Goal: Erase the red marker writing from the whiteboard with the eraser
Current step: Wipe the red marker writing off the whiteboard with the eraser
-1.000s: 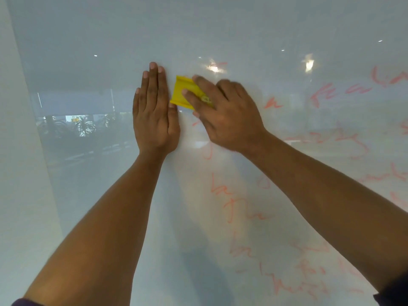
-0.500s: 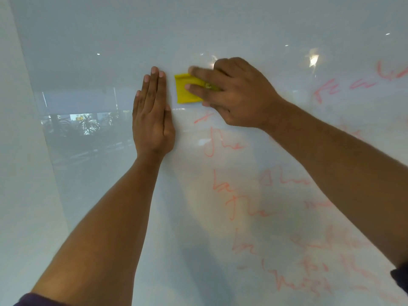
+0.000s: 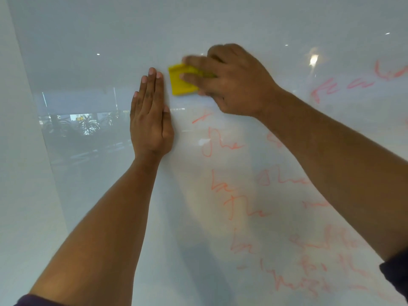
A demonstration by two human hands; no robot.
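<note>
Item, as we recorded it from the head view: a glossy whiteboard (image 3: 220, 29) filled almost the whole picture, with a plain pale wall strip (image 3: 19, 173) along its left edge. We noted red marker writing (image 3: 223, 146) in loose scrawled lines over the lower middle and right of the board, and more of it at the upper right; the strokes were too loose for us to read. The upper left part of the board showed only reflections: small ceiling lights and a dim row of potted plants (image 3: 88, 127). Our left hand (image 3: 150, 122) lay flat against the board, fingers straight and held together, pointing up, holding nothing. Our right hand (image 3: 231, 82) was blurred; its fingers were curled over a yellow eraser (image 3: 183, 81) and pressed it to the board, two fingers lying across its face. The eraser sat high on the board, just right of the left fingertips and apart from them, above the topmost line of writing in the middle. We could not tell where the right thumb lay. Both forearms were bare, with a dark sleeve (image 3: 395, 274) edge showing at the right wrist end near the picture's lower corner.
</note>
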